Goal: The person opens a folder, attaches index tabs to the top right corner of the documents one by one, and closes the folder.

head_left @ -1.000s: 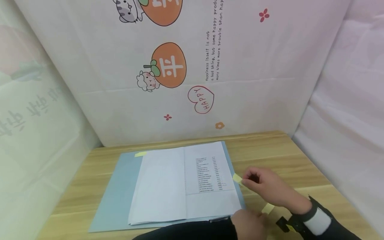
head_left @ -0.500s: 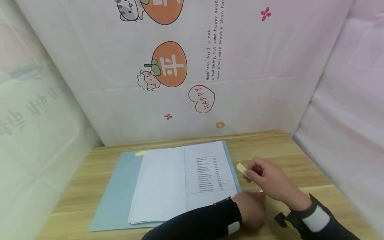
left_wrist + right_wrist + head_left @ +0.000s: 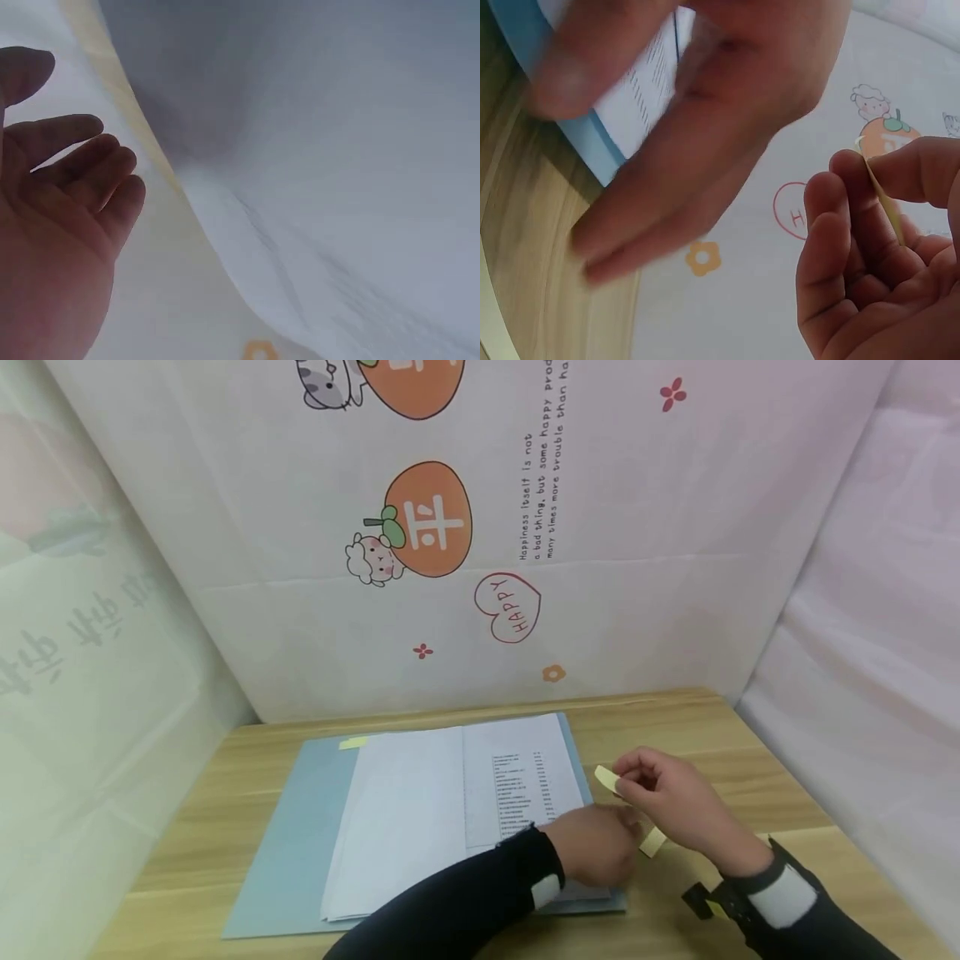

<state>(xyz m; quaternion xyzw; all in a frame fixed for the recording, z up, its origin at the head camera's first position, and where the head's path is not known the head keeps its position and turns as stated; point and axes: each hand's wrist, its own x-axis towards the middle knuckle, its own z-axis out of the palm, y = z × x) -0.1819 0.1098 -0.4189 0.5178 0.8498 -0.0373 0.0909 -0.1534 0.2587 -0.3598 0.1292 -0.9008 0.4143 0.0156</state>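
Observation:
My right hand (image 3: pixel 678 802) pinches a pale yellow sticky-note strip (image 3: pixel 607 779) between thumb and index finger, to the right of the open blue folder (image 3: pixel 288 852). In the right wrist view that strip (image 3: pixel 889 210) is edge-on, its lower end against the palm side. My left hand (image 3: pixel 596 845) reaches over the lower right corner of the printed page (image 3: pixel 517 785), covering part of it. Its fingers are loosely bent with nothing in them in the left wrist view, where the hand (image 3: pixel 67 202) is at the left. A second yellow strip (image 3: pixel 652 842) shows between the two hands.
White sheets (image 3: pixel 397 818) lie in the folder, with another yellow sticky strip (image 3: pixel 352 742) at the folder's upper left. The wooden table (image 3: pixel 750 777) is enclosed by a printed white cloth (image 3: pixel 637 568) behind and at both sides.
My right hand has lifted the strip up and away from the folder's right edge. My left hand went from the table's front up and left over the page corner, leaving the second strip's side.

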